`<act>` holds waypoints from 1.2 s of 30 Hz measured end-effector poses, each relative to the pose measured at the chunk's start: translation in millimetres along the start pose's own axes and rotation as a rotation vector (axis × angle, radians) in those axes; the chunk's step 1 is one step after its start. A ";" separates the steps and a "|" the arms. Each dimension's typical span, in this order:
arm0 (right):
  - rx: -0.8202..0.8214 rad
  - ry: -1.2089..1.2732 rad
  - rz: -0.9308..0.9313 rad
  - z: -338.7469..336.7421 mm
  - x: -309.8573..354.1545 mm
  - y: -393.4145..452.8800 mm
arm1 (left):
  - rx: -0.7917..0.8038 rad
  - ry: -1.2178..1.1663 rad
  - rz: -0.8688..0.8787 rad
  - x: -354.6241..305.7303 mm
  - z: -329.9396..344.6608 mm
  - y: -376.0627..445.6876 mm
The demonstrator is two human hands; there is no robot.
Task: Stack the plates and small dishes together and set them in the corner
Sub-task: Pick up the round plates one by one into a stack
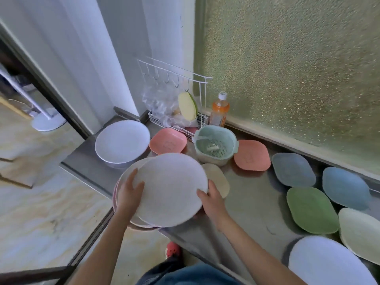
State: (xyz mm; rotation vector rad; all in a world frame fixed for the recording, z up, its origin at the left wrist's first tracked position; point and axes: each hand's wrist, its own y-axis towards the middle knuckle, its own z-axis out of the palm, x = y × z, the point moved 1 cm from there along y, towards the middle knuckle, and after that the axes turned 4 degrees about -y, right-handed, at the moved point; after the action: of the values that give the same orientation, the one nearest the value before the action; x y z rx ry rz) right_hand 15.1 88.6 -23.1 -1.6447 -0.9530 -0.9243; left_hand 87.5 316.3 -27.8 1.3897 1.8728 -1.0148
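Observation:
A white round plate point(171, 188) sits tilted on top of a stack of plates point(125, 177) at the counter's front left edge. My left hand point(129, 194) grips its left rim and my right hand point(210, 200) grips its right rim. Farther back a white bowl-like plate point(122, 141) rests near the corner. Small dishes lie spread on the counter: two pink point(167, 140) point(251, 155), a cream one point(219, 178) partly under the plate, grey-blue point(293, 169), blue point(345, 188), green point(311, 209), pale green point(360, 233). Another white plate point(327, 262) lies at the bottom right.
A mint strainer basket point(216, 144) stands between the pink dishes. Behind it are a white wire rack point(176, 124) with hooks, a plastic bag and a sponge, and an orange bottle point(219, 110). The steel counter point(253, 202) ends at a frosted window at the right; floor lies to the left.

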 end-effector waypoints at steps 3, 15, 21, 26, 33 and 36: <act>0.076 -0.259 0.005 31.8 6.5 20.2 | -0.069 -0.022 -0.085 13.9 -26.2 4.0; 0.086 -0.941 -0.019 66.5 5.5 42.6 | -0.229 -0.124 -0.161 44.1 -30.3 11.2; 0.046 -1.067 -0.039 66.0 7.6 40.9 | -0.261 -0.112 -0.127 44.6 -29.6 9.0; -0.180 -1.088 -0.257 66.2 35.8 55.1 | -0.212 -0.249 -0.200 46.3 -42.8 30.5; 0.086 -1.087 -0.574 119.1 72.2 120.6 | -0.040 -0.468 -0.567 51.9 -70.3 129.6; 0.187 -1.023 -0.504 150.9 85.5 146.8 | -0.054 -0.516 -0.617 63.9 -69.7 160.6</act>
State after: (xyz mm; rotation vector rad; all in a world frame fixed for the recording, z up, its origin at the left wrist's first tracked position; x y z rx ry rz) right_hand 202.1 217.2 -34.1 -1.7267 -2.1394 -0.2079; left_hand 222.5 434.1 -79.2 0.4288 1.9198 -1.4315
